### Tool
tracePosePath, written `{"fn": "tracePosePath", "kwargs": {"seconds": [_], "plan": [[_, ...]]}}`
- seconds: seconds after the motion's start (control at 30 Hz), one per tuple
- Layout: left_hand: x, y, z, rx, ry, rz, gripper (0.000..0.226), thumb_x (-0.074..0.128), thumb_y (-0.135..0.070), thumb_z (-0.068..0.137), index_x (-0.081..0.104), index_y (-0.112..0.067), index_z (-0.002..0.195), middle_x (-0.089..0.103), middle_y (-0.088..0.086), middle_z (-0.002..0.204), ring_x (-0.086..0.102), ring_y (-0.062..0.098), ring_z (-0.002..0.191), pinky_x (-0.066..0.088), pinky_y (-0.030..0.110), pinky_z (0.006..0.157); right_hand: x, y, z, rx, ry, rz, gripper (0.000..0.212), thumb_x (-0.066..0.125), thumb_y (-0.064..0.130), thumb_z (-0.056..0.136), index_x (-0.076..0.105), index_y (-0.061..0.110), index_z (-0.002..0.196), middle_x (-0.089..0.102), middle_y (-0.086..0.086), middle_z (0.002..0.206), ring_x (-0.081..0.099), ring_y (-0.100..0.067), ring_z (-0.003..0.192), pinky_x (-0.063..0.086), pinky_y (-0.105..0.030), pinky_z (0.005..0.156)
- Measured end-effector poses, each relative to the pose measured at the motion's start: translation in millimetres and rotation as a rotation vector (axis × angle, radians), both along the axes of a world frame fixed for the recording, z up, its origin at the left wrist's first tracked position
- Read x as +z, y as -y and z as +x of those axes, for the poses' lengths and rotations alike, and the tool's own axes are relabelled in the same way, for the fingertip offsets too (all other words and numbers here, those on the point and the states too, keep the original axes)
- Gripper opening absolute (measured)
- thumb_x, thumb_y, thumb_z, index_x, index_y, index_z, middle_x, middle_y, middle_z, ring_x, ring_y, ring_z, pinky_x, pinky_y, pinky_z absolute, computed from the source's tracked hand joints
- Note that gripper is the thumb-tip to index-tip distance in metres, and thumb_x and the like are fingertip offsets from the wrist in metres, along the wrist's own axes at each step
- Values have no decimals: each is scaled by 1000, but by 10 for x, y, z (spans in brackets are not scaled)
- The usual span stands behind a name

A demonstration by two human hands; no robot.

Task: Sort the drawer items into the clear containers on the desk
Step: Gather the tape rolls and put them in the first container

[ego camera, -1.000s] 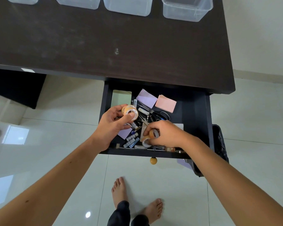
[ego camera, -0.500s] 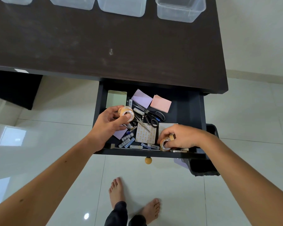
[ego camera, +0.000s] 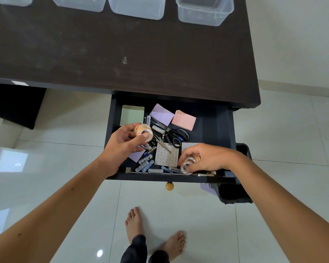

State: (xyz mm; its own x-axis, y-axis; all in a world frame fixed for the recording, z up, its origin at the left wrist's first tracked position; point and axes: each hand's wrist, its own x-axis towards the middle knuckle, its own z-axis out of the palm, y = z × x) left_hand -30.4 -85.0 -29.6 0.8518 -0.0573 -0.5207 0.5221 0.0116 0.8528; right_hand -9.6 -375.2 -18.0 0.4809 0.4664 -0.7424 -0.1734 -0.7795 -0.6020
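L hand grips tape roll; R hand pinches second roll at drawer's 5 o'clock. Lift both w/o snagging scissors, drop in one container.

A dark, matt wooden desk, faintly scuffed, carries clear smooth plastic containers above an open matt dark drawer with a glossy rounded knob; inside lie pastel paper notes, metal-bladed scissors with black plastic handles, shiny-wrapped batteries and glossy tape rolls, over gleaming floor tiles
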Motion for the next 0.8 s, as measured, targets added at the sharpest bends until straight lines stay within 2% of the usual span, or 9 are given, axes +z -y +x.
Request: {"fn": "tracePosePath", "kwargs": {"seconds": [0.23, 0.37, 0.53, 0.7, 0.8], "plan": [[-15, -11, -4, -5, 0, -6, 49, 78, -23, 90, 60, -18, 136, 73, 14, 117, 76, 32, 103, 61, 47, 97, 12, -64, -9, -42, 2, 86, 27, 85, 21, 87, 78, 41, 103, 74, 16, 113, 72, -11, 105, 59, -30, 94], [-17, -14, -4, -13, 0, -8, 49, 77, -22, 92, 60, -17, 137, 73, 14, 118, 76, 32, 105, 60, 48, 98, 42, -106, 3, -10, -10, 60, 26, 83, 24, 89, 79, 42, 106, 74, 18, 114, 70, -8, 102, 57, -25, 90], [-21, -17, 0, -15, -5, -12, 48, 77, -21, 92, 60, -17, 137, 73, 14, 118, 76, 33, 106, 60, 47, 98, -9, -194, -1, 28, 32, 1, 22, 78, 29, 92, 79, 40, 110, 72, 15, 120, 69, -10, 108, 57, -39, 102], [-33, -22, 10, -16, -8, -17, 48, 77, -21, 92, 60, -17, 137, 73, 13, 119, 76, 33, 105, 61, 45, 96, -73, -263, -3, 29, 108, 4, 25, 81, 34, 91, 76, 44, 114, 56, 13, 123, 60, -12, 115, 51, -35, 103], [-44, -29, 9, -13, -14, -23, 48, 78, -21, 92, 60, -18, 136, 73, 13, 119, 76, 32, 106, 61, 46, 97, -113, -315, -16, 57, 159, -43, 42, 83, 38, 88, 69, 43, 127, 50, 10, 130, 56, -15, 120, 51, -36, 105]]}}
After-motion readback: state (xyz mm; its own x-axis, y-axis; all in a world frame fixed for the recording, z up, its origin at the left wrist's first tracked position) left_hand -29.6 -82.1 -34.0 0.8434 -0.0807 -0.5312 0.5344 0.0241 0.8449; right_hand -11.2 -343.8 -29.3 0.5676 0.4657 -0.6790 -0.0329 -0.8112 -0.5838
